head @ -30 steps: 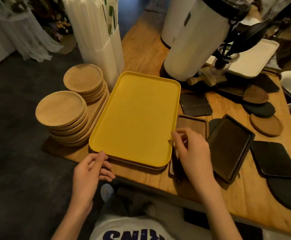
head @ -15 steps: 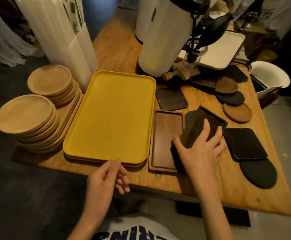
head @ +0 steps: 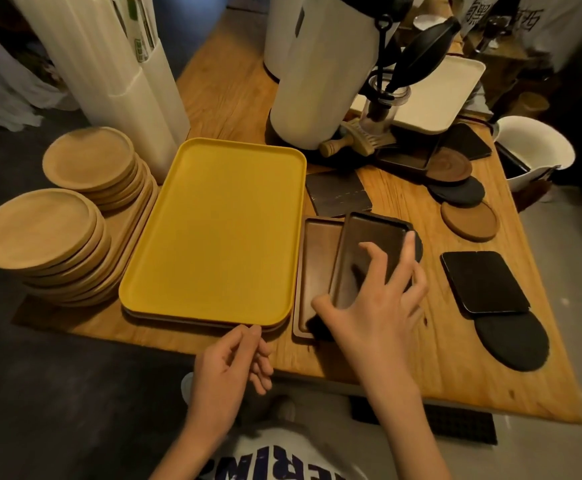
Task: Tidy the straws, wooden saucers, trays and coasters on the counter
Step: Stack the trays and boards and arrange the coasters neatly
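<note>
Dark rectangular tray [head: 369, 251] lay tilted, partly over brown wooden tray [head: 319, 258] beside yellow rectangular tray [head: 213, 230]; right hand [head: 376, 317] gripped its near end; left hand [head: 230, 368] loosely curled, empty, at the yellow one's front edge.

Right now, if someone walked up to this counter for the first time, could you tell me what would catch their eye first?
The big yellow tray in the middle of the wooden counter is the brightest thing there. Just right of it, the right hand grips a dark tray, tilted over a brown wooden tray. At the left edge stand two stacks of wooden saucers.
</note>
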